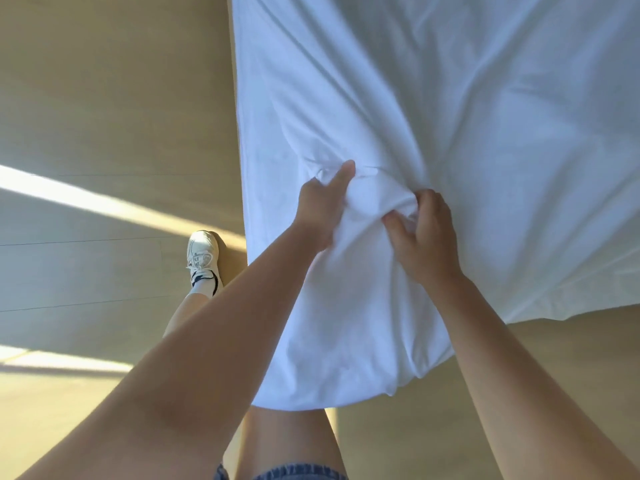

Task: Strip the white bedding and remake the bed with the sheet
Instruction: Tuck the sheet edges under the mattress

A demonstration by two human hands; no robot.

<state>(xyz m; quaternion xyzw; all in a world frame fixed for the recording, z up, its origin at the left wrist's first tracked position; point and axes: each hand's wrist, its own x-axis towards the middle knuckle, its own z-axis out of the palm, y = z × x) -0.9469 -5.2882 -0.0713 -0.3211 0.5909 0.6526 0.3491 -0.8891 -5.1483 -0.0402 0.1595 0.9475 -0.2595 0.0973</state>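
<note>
A large white sheet (433, 105) spreads over the upper right of the view, with folds running toward my hands. Its near corner is bunched and hangs down in front of my legs. My left hand (322, 209) grips the bunched cloth from the left, thumb stretched up over it. On the right side of the same bunch, my right hand (426, 237) grips the cloth with curled fingers. What lies under the sheet is hidden.
A light wooden floor (104, 116) fills the left side and the lower right, crossed by bright strips of sunlight. My leg with a white sneaker (204, 254) stands on the floor just left of the sheet's hanging edge.
</note>
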